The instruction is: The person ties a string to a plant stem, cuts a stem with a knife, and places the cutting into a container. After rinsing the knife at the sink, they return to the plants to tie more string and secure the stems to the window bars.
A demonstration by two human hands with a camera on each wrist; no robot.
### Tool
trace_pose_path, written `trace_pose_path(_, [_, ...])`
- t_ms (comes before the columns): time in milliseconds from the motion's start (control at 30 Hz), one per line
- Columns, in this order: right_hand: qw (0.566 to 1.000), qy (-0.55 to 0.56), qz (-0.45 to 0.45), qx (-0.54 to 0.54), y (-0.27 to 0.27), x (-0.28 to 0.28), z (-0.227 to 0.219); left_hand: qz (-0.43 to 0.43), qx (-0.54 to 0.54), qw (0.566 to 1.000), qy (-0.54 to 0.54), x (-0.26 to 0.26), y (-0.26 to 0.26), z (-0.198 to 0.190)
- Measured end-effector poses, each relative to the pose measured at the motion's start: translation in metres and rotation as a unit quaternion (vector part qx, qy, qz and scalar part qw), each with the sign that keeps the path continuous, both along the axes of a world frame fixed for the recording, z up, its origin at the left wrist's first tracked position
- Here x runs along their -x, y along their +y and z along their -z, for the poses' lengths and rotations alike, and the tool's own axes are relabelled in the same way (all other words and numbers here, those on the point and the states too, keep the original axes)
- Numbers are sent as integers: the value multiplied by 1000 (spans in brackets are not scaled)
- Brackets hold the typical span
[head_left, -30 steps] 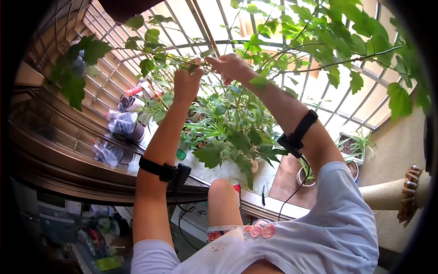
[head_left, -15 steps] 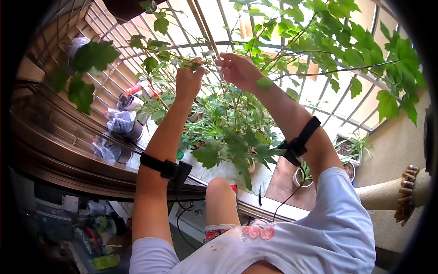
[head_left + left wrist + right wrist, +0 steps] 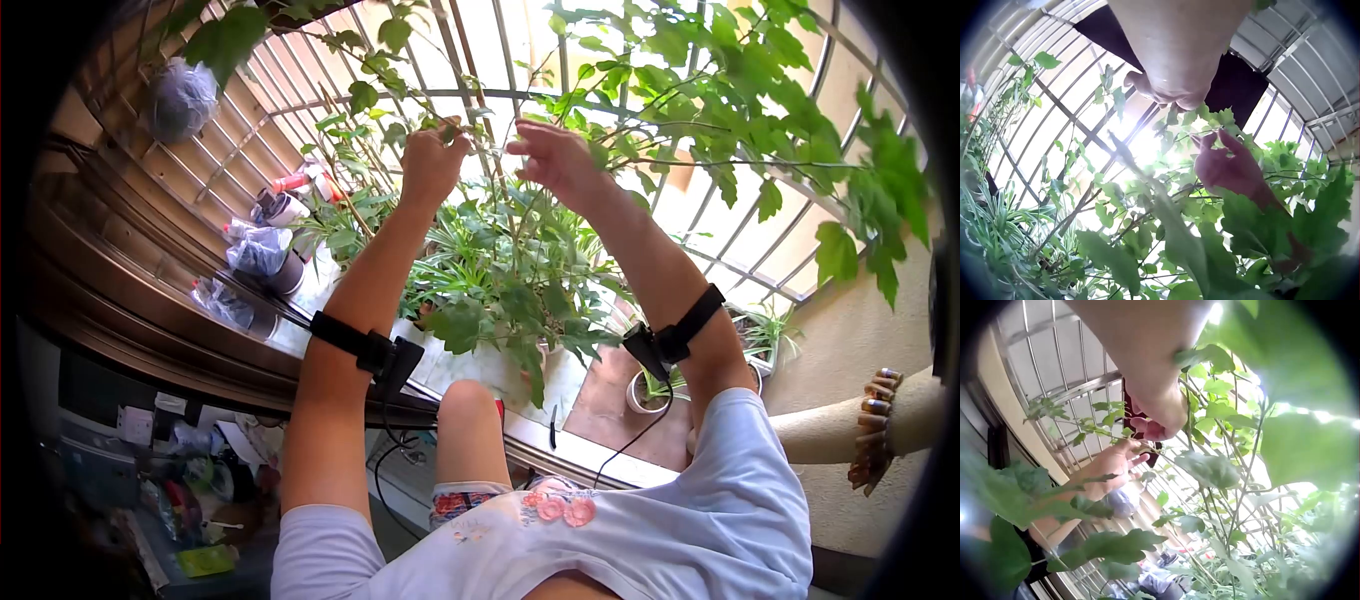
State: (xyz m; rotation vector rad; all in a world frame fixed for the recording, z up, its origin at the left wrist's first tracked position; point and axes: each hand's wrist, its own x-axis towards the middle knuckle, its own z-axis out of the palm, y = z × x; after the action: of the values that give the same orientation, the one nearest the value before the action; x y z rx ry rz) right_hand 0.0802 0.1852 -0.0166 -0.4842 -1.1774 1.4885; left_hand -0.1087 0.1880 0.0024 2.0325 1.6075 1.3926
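Note:
Up among the leaves, my left hand [image 3: 432, 165] pinches a thin leafy branch [image 3: 1107, 433] between thumb and fingers. My right hand [image 3: 562, 162] is a short way to the right, its fingers loosely bent and apart from the left hand. In the left wrist view the right hand [image 3: 1229, 164] appears beyond the left, with leaves around it. Nothing shows between the right fingers. Long stems of the tall green plant [image 3: 520, 300] rise between my forearms. The left fingertips are partly hidden by leaves.
Metal window bars [image 3: 700, 240] curve around the plants. Bagged pots [image 3: 258, 250] line the left side. A knife [image 3: 553, 427] lies on the ledge near my knee, and a potted plant [image 3: 650, 388] stands right of it. A leafy branch [image 3: 740, 160] reaches over my right arm.
My right hand has drawn away to the right from the left hand, its fingers loosening. The left hand keeps hold of the branch, whose leafy end has swung upward. The head view has shifted slightly.

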Motion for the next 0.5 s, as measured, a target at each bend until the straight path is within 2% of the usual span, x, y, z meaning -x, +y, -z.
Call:
trace_pose_path(67, [997,-5,-6,77,-16,2,-10,-3,0,1000,12,4,-2,3])
trace_pose_path(100, [999,-22,45,-8,-17,2,-12,-6,-2,1000,18,7,-1,3])
trace_pose_path(200, [985,106,108,-87,-25,1,-20,-27,33,999,1,14,0,6])
trace_pose_path(233, [984,95,109,-105,-32,1,-25,-13,48,998,-33,15,0,6])
trace_pose_path(367, [975,44,106,-191,-72,-3,-44,-47,42,998,12,23,7,11])
trace_pose_path(433, [922,7,233,-310,-79,2,-49,-33,32,999,-13,23,5,9])
trace_pose_path(500, [836,-15,360,-414,-78,4,-54,-21,34,999,-23,23,3,8])
